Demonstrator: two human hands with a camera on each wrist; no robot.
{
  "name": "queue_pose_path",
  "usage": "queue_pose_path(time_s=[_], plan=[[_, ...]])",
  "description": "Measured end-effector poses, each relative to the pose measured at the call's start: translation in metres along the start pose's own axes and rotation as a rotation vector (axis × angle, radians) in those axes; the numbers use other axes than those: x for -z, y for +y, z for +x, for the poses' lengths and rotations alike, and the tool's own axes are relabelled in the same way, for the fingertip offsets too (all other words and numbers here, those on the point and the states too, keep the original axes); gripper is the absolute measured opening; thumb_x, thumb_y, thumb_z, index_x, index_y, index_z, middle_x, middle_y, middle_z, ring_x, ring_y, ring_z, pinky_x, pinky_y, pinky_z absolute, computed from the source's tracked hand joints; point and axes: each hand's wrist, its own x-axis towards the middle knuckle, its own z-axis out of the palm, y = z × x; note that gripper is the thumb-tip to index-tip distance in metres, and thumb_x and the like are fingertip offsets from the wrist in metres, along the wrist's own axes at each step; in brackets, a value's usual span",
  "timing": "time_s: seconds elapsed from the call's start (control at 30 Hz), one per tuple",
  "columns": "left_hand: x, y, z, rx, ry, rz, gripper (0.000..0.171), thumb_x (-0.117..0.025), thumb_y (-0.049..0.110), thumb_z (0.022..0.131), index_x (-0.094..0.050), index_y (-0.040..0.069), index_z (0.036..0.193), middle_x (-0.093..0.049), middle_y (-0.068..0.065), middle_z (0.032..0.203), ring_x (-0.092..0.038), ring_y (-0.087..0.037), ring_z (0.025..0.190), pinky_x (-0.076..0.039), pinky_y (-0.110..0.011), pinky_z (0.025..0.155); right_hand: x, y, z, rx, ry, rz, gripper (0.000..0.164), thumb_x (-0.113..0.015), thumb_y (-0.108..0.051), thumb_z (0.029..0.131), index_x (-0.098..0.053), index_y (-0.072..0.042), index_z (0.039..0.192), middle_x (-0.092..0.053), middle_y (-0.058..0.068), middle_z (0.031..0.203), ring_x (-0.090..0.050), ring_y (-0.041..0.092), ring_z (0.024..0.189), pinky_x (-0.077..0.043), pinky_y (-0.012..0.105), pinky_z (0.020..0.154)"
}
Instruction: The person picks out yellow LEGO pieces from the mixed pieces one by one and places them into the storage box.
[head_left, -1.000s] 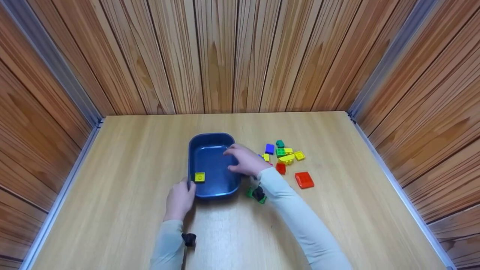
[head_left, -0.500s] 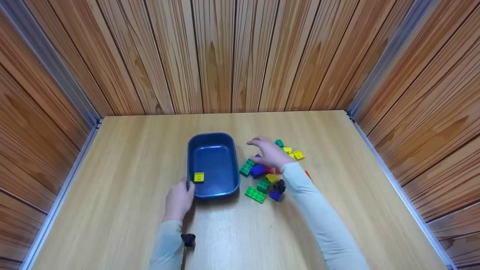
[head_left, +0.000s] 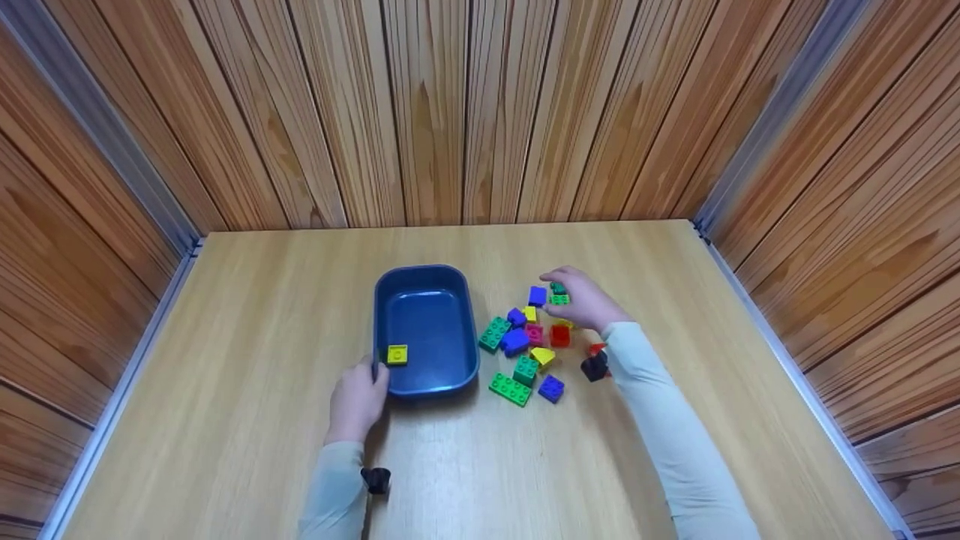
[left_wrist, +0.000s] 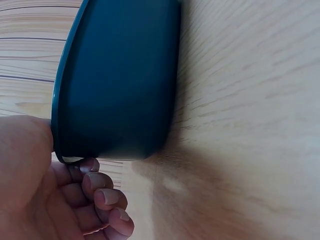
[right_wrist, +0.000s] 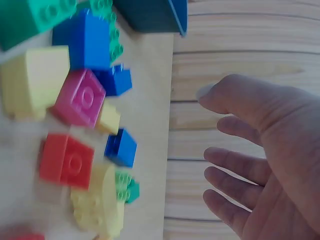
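Observation:
A dark blue tub [head_left: 427, 330] stands on the wooden table, one yellow block [head_left: 397, 355] lying inside near its left wall. My left hand [head_left: 356, 403] grips the tub's near left rim; in the left wrist view the thumb is over the rim [left_wrist: 59, 100] and the fingers [left_wrist: 107, 197] curl below it. My right hand [head_left: 589, 301] hovers over the far right part of a block pile, holding nothing. Its fingers and thumb are spread apart in the right wrist view. Green blocks [head_left: 559, 298] show between thumb and fingers, and the hand hides some yellow ones.
Right of the tub lie several toy building blocks: a long green block [head_left: 510, 389], a blue block [head_left: 551, 388], a pink block [head_left: 533, 334] and a red block [head_left: 560, 335] among them. Wood-panelled walls [head_left: 442, 112] enclose the table on three sides.
My right hand has moved from over the tub's right rim rightward to above the far side of the block pile, uncovering nearer blocks. The left hand keeps its grip on the tub.

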Motion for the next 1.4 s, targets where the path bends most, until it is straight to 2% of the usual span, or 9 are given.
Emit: queue_pose_path(time_s=[0.23,0.4,0.6,0.7,0.83,0.93,1.1,1.23,1.4], plan=[[0.0,0.0,0.001,-0.004,0.004,-0.006,0.049,-0.042,0.027,0.1,-0.044,-0.004,0.138,-0.056,-0.025,0.126,-0.06,-0.031,0.104,-0.046,-0.048,0.091,0.01,0.027,-0.004,-0.076,0.0,0.028,0.053,-0.069,-0.024,0.088,-0.05,-0.014,0.138,-0.043,0.012,0.139,-0.039,0.034,0.129,-0.033,0.051,0.104],[0.001,-0.001,0.0,-0.037,0.04,0.009,0.046,-0.044,0.025,0.099,-0.049,-0.007,0.132,-0.063,-0.019,0.094,-0.058,-0.027,0.08,-0.05,-0.043,0.074,0.015,0.04,-0.007,-0.12,0.01,0.042,0.053,-0.066,-0.02,0.09,-0.048,-0.01,0.139,-0.04,0.015,0.142,-0.036,0.037,0.13,-0.031,0.052,0.105],[0.0,-0.001,0.001,-0.053,0.045,0.008,0.046,-0.044,0.025,0.099,-0.051,-0.008,0.131,-0.064,-0.02,0.101,-0.059,-0.026,0.08,-0.051,-0.045,0.077,0.021,0.06,-0.012,-0.15,0.011,0.063,0.053,-0.065,-0.021,0.091,-0.047,-0.009,0.139,-0.038,0.018,0.143,-0.034,0.039,0.131,-0.028,0.054,0.105],[-0.001,-0.002,0.001,-0.046,0.044,0.011,0.044,-0.044,0.026,0.099,-0.053,-0.006,0.128,-0.064,-0.018,0.094,-0.059,-0.026,0.078,-0.05,-0.044,0.074,0.022,0.071,-0.015,-0.168,-0.005,0.072,0.055,-0.065,-0.021,0.091,-0.046,-0.008,0.14,-0.036,0.019,0.145,-0.032,0.04,0.132,-0.026,0.056,0.106],[-0.001,-0.002,0.0,-0.047,0.049,0.01,0.044,-0.044,0.025,0.099,-0.052,-0.006,0.129,-0.064,-0.022,0.102,-0.062,-0.029,0.087,-0.05,-0.046,0.079,0.02,0.081,-0.017,-0.204,-0.028,0.092,0.055,-0.065,-0.02,0.091,-0.045,-0.01,0.141,-0.035,0.019,0.146,-0.032,0.04,0.132,-0.026,0.057,0.106],[-0.001,-0.002,-0.001,-0.044,0.042,0.007,0.046,-0.044,0.025,0.099,-0.049,-0.007,0.132,-0.06,-0.025,0.118,-0.062,-0.032,0.098,-0.048,-0.05,0.087,0.018,0.087,-0.019,-0.222,-0.037,0.102,0.054,-0.065,-0.018,0.091,-0.045,-0.01,0.14,-0.036,0.019,0.145,-0.033,0.04,0.131,-0.026,0.057,0.106],[0.001,-0.002,-0.001,-0.023,0.03,0.001,0.048,-0.043,0.025,0.1,-0.045,-0.007,0.136,-0.057,-0.026,0.123,-0.061,-0.032,0.099,-0.047,-0.049,0.089,0.013,0.094,-0.02,-0.231,-0.042,0.115,0.054,-0.064,-0.017,0.091,-0.045,-0.009,0.141,-0.037,0.019,0.144,-0.034,0.04,0.13,-0.027,0.057,0.105],[0.002,-0.001,-0.002,0.005,0.009,-0.01,0.05,-0.043,0.026,0.1,-0.042,-0.006,0.139,-0.051,-0.026,0.132,-0.058,-0.033,0.109,-0.044,-0.05,0.093,0.009,0.099,-0.019,-0.246,-0.043,0.13,0.055,-0.064,-0.015,0.09,-0.044,-0.009,0.141,-0.037,0.018,0.144,-0.036,0.04,0.129,-0.027,0.057,0.105],[0.0,0.001,-0.001,-0.013,0.036,0.007,0.04,-0.044,0.024,0.099,-0.055,-0.004,0.125,-0.063,-0.021,0.105,-0.059,-0.028,0.086,-0.049,-0.047,0.081,0.004,0.106,-0.015,-0.258,-0.051,0.152,0.055,-0.064,-0.011,0.09,-0.044,-0.006,0.141,-0.036,0.02,0.144,-0.033,0.041,0.131,-0.026,0.056,0.106]])
